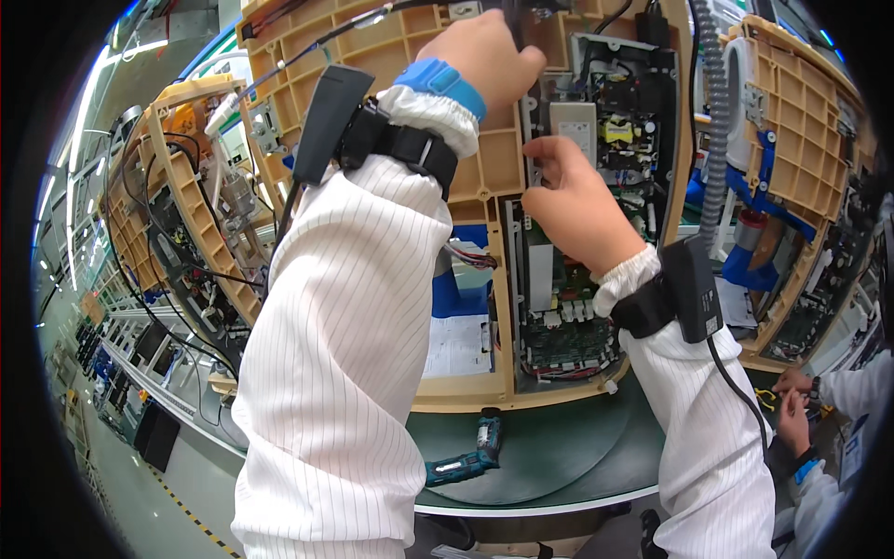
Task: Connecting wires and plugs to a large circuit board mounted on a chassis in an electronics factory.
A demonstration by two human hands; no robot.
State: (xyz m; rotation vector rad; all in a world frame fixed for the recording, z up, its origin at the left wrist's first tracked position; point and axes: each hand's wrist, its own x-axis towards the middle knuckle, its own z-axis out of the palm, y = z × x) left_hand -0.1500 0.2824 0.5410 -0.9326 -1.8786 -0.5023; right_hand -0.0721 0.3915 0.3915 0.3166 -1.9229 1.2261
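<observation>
An opened machine stands before me in a tan ribbed plastic frame point(506, 289), with green circuit boards point(568, 345) and a pale metal box point(574, 126) inside. My left hand point(489, 61) is at the top of the frame, its fingers curled around a dark part that I cannot make out; the fingertips are hidden. Lower and to the right, my right hand point(582, 200) is half curled beside the upright metal edge point(533, 168) of the electronics bay. Its thumb and forefinger are apart, with nothing visible between them.
A teal cordless screwdriver point(470, 452) lies on the green round tabletop point(549, 456) below the frame. Similar machines stand left point(191, 205) and right point(801, 121). A grey corrugated hose point(712, 121) hangs at the right. Another person's hands point(793, 405) work at lower right.
</observation>
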